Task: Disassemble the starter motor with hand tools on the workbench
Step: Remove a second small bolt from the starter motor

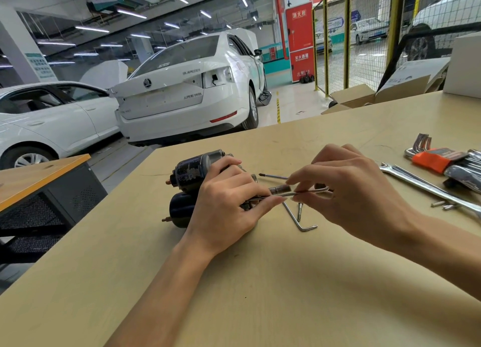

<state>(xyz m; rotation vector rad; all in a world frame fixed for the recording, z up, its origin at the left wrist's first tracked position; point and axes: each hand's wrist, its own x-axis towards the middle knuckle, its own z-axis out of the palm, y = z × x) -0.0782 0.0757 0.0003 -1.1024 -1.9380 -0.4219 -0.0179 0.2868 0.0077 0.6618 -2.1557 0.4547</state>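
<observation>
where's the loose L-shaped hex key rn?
Head view: the loose hex key lies flat on the workbench, just below the right hand and right of the starter motor.

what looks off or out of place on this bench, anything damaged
The starter motor has badly flaked, patchy paint on its black casing. Small loose bolts lie scattered beside the wrench, where they could roll off. Nothing is spilled.
</observation>
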